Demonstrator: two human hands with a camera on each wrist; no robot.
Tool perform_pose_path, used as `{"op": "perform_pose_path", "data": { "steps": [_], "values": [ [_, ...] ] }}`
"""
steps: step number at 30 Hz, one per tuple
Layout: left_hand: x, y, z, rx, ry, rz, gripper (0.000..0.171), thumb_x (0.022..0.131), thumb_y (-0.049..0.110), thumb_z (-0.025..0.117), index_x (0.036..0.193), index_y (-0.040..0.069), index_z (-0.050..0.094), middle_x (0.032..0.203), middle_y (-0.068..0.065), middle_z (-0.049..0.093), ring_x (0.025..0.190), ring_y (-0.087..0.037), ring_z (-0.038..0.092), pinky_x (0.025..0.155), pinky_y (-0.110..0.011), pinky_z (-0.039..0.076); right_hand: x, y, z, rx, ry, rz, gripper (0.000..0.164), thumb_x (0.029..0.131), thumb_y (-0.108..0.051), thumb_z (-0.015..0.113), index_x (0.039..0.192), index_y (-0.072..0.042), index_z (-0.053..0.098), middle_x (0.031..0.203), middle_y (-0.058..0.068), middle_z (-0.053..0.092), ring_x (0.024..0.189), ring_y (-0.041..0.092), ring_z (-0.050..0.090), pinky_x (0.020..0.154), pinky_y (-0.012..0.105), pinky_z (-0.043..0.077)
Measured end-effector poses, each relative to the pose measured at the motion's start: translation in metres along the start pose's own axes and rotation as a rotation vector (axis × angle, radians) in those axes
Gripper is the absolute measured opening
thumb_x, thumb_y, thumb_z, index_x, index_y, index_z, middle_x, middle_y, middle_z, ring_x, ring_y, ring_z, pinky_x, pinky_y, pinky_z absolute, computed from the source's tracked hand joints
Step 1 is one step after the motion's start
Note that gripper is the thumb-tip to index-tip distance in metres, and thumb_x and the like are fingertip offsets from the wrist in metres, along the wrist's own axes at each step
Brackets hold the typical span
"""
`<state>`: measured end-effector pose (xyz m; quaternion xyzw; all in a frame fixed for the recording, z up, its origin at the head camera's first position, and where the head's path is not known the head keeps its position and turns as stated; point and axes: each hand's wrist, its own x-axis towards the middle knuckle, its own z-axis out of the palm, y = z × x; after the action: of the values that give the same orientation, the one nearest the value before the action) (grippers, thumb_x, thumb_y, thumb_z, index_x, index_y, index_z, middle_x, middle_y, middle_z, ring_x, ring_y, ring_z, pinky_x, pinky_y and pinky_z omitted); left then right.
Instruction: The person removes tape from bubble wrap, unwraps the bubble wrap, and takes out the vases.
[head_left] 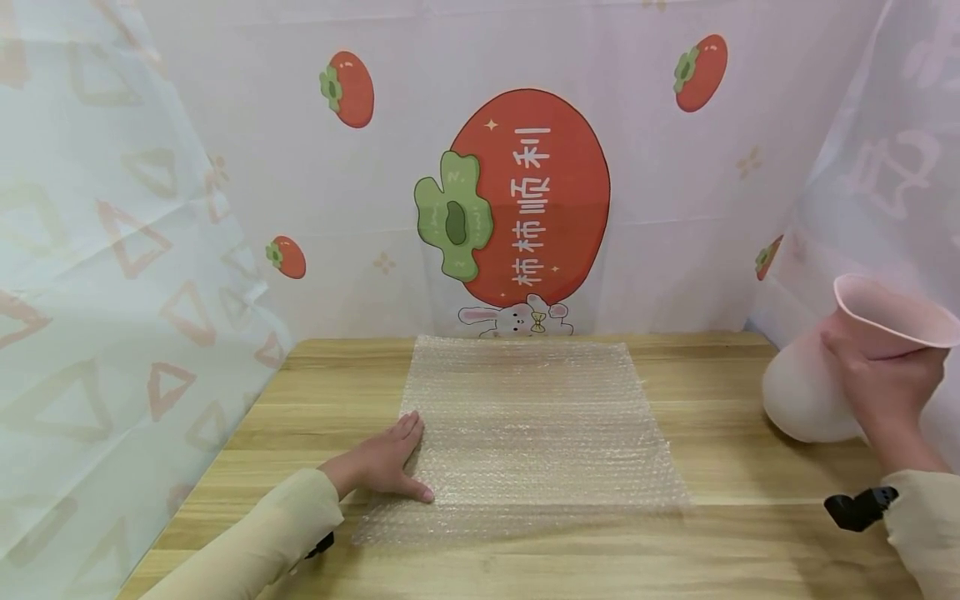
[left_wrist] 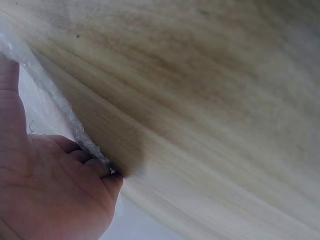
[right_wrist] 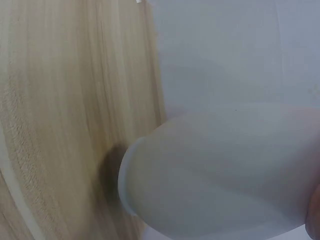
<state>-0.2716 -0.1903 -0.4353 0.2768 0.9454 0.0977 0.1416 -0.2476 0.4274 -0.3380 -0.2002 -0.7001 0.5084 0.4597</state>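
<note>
A sheet of clear bubble wrap [head_left: 532, 442] lies flat on the wooden table [head_left: 750, 500]. My left hand [head_left: 386, 462] rests on its left edge, fingers straight and thumb apart. In the left wrist view, that hand's fingertips meet the edge of the wrap [left_wrist: 65, 107]. At the far right, my right hand [head_left: 888, 383] grips a vase [head_left: 802, 396] round its neck. The vase is pale, white to pinkish, with a flared rim, and it leans. The right wrist view shows its rounded body [right_wrist: 215, 170] and base close to the tabletop; whether they touch, I cannot tell.
A white cloth [head_left: 675, 225] printed with persimmons hangs along the table's back edge. More printed cloth [head_left: 150, 250] closes off the left side, and another sheet [head_left: 877, 192] hangs on the right, close behind the vase.
</note>
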Motion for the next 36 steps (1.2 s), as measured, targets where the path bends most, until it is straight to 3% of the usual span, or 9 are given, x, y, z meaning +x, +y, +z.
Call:
{"op": "perform_pose_path", "data": {
  "steps": [6,17,36],
  "values": [
    [0.0,-0.001,0.001,0.001,-0.002,0.007,0.124,0.071,0.071,0.069,0.15,-0.01,0.017,0.157,-0.028,0.008,0.145,-0.037,0.009,0.113,-0.048,0.019,-0.001,0.006,-0.004,-0.05,-0.007,0.036,0.086,0.071,-0.019,0.078,0.143,-0.029,0.033,0.125,-0.017,0.045,0.117,0.001,0.042,0.1,0.013,0.028],
    [0.0,0.001,0.001,-0.015,-0.002,0.001,0.124,0.071,0.071,0.069,0.151,-0.009,0.017,0.157,-0.027,0.007,0.145,-0.037,0.009,0.114,-0.049,0.019,-0.003,0.018,-0.005,-0.074,-0.011,-0.002,0.086,0.071,-0.02,0.078,0.144,-0.029,0.033,0.126,-0.017,0.045,0.117,0.001,0.042,0.101,0.013,0.027],
    [0.002,0.0,0.001,-0.026,-0.009,-0.01,0.125,0.071,0.07,0.069,0.151,-0.008,0.014,0.158,-0.026,0.004,0.145,-0.036,0.006,0.114,-0.048,0.017,0.001,0.017,0.002,-0.126,-0.079,-0.029,0.093,0.072,-0.024,0.081,0.146,-0.032,0.026,0.129,-0.016,0.042,0.119,0.0,0.041,0.101,0.013,0.027]
  ]
}}
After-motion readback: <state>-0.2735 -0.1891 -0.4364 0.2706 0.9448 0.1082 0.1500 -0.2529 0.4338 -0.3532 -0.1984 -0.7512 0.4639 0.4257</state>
